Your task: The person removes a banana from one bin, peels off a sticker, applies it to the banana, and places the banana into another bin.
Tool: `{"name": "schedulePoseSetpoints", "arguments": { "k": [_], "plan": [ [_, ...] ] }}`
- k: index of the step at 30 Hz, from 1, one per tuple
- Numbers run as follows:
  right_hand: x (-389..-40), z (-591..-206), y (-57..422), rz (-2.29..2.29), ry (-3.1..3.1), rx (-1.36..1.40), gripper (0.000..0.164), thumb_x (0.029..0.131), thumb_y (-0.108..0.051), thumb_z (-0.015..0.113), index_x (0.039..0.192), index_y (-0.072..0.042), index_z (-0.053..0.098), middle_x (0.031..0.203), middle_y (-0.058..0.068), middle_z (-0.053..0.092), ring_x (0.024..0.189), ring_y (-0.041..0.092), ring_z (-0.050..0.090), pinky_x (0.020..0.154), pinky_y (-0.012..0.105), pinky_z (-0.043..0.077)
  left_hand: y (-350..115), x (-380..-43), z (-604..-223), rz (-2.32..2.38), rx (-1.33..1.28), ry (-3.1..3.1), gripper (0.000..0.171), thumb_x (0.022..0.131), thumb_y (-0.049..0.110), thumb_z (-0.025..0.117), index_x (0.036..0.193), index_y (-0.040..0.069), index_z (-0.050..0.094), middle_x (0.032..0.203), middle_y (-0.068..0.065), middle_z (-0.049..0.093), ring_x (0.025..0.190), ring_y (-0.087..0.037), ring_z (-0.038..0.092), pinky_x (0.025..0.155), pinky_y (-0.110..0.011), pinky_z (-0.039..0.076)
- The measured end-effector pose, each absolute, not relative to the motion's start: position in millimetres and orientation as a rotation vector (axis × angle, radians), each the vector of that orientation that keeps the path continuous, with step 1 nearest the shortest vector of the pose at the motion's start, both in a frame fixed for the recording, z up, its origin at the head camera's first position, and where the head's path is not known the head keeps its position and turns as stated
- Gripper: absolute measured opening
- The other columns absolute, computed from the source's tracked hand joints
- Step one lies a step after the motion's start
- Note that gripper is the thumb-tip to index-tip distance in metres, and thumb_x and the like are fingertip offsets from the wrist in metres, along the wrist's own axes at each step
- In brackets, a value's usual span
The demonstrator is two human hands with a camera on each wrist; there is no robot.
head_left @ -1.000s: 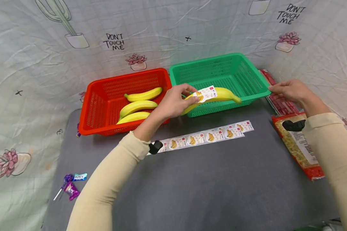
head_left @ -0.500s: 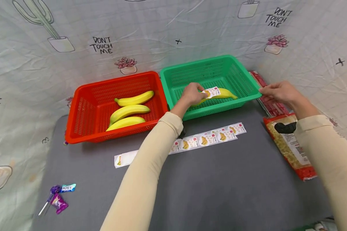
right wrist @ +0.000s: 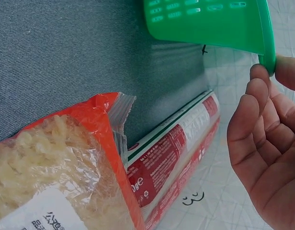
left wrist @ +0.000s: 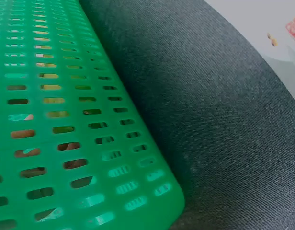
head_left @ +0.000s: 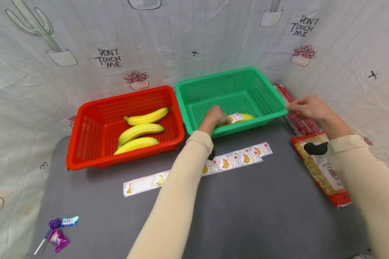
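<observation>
Banana, likely light, firm, best taken mid-length, is gripped by left hand; basket rim is pinched by right hand.

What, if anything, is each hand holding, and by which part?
The right hand pinches the green basket by its rim, at the near right corner. The left hand appears to grip the labelled banana near its left end.

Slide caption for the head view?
Left hand holds a labelled banana in a green plastic basket, right hand pinching the rim.

Printed cloth screens this grey tabletop workspace.
</observation>
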State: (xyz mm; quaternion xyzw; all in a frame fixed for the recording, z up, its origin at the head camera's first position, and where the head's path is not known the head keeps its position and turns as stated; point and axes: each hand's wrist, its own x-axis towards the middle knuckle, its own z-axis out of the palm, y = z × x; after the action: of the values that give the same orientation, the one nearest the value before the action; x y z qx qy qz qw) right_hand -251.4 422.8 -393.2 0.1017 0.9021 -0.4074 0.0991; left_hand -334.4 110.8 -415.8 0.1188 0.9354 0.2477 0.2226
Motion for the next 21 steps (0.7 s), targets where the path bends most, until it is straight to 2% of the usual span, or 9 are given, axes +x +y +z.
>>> {"name": "schedulePoseSetpoints", "arguments": {
  "k": [3, 6, 11, 14, 16, 19, 21],
  "plan": [
    [-253.5, -394.2, 418.0, -1.197, 2.667, 0.295, 0.057, 0.101, -0.047, 0.059, 0.129, 0.002, 0.065, 0.078, -0.017, 0.068, 0.076, 0.007, 0.066, 0.071, 0.03, 0.057, 105.4, -334.7, -419.6, 0.689, 0.285, 2.563, 0.043, 0.099, 0.035, 0.067, 0.125, 0.001, 0.064, 0.129, -0.012, 0.064, 0.103, -0.021, 0.059, 0.088, -0.032, 0.05],
    [-256.7, -393.4, 414.7, -1.198, 2.672, 0.274, 0.058, 0.101, -0.048, 0.059, 0.13, 0.003, 0.064, 0.078, -0.017, 0.067, 0.076, 0.007, 0.065, 0.071, 0.03, 0.057, 100.9, -334.9, -420.1, 0.714, 0.268, 2.561, 0.044, 0.099, 0.035, 0.067, 0.125, 0.001, 0.063, 0.129, -0.013, 0.064, 0.108, -0.023, 0.061, 0.092, -0.034, 0.051],
    [-258.5, -391.9, 412.1, -1.149, 2.707, 0.223, 0.061, 0.102, -0.047, 0.056, 0.131, 0.006, 0.062, 0.077, -0.017, 0.067, 0.074, 0.007, 0.064, 0.07, 0.029, 0.056, 94.6, -334.1, -416.6, 0.774, 0.261, 2.53, 0.039, 0.099, 0.034, 0.068, 0.12, 0.001, 0.065, 0.122, -0.013, 0.064, 0.094, -0.021, 0.056, 0.081, -0.032, 0.048],
    [-255.5, -393.7, 412.9, -1.116, 2.708, 0.204, 0.061, 0.103, -0.046, 0.055, 0.132, 0.007, 0.061, 0.077, -0.02, 0.066, 0.074, 0.005, 0.064, 0.07, 0.028, 0.056, 92.7, -332.1, -414.2, 0.806, 0.263, 2.491, 0.031, 0.098, 0.032, 0.069, 0.111, 0.004, 0.066, 0.107, -0.009, 0.062, 0.084, -0.018, 0.05, 0.073, -0.03, 0.043],
    [-252.7, -395.0, 414.4, -1.126, 2.688, 0.195, 0.06, 0.104, -0.045, 0.054, 0.131, 0.008, 0.061, 0.078, -0.021, 0.065, 0.075, 0.004, 0.065, 0.071, 0.028, 0.057, 93.0, -330.9, -412.4, 0.801, 0.278, 2.483, 0.027, 0.098, 0.033, 0.068, 0.098, 0.007, 0.062, 0.092, -0.005, 0.055, 0.076, -0.017, 0.046, 0.068, -0.03, 0.041],
    [-249.2, -394.4, 418.5, -1.164, 2.656, 0.198, 0.054, 0.104, -0.044, 0.054, 0.127, 0.004, 0.066, 0.079, -0.023, 0.065, 0.076, 0.002, 0.066, 0.074, 0.028, 0.058, 95.0, -330.1, -406.8, 0.773, 0.315, 2.539, 0.035, 0.1, 0.037, 0.064, 0.083, 0.012, 0.048, 0.078, -0.001, 0.04, 0.068, -0.016, 0.041, 0.063, -0.029, 0.038],
    [-247.3, -392.2, 422.3, -1.176, 2.646, 0.206, 0.049, 0.104, -0.044, 0.055, 0.123, -0.001, 0.069, 0.079, -0.025, 0.064, 0.077, 0.001, 0.066, 0.074, 0.027, 0.058, 93.6, -327.4, -398.1, 0.786, 0.362, 2.592, 0.032, 0.102, 0.039, 0.06, 0.092, 0.009, 0.057, 0.086, -0.003, 0.053, 0.077, -0.017, 0.053, 0.069, -0.029, 0.044]
  ]
}}
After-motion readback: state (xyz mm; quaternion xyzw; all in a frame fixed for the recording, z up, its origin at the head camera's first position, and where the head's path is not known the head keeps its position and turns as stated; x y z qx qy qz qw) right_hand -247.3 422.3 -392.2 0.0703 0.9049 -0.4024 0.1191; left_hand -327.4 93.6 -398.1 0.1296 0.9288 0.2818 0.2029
